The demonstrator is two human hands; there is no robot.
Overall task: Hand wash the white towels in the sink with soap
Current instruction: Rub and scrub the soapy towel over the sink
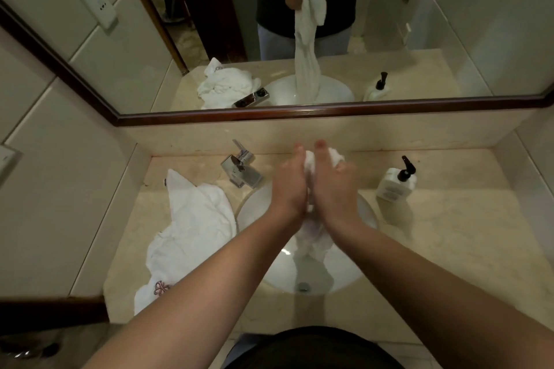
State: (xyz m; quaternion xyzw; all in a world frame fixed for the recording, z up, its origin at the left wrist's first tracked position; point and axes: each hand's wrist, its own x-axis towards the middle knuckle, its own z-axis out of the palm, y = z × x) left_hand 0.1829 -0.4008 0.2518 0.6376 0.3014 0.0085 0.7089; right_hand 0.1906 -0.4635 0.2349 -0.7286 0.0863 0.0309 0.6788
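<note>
A white towel (310, 237) was gripped above the sink (364, 213) between the left hand (289, 186) and right hand (331, 186) — the scrubbing step, by appearance. Next, soap from the pump bottle (395, 186) right of the sink seemed called for — a second towel (192, 231) lay left of it.

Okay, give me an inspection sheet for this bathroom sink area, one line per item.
Surface: beige stone counter with a white sink.
Job's things: one towel held over the sink; second towel crumpled on the counter at left; soap bottle at right.
Clutter: nothing seen.
Hands: left hand and right hand both grip the held towel.
Cables: nothing seen.
Surroundings: faucet, mirror, tiled walls.
</note>
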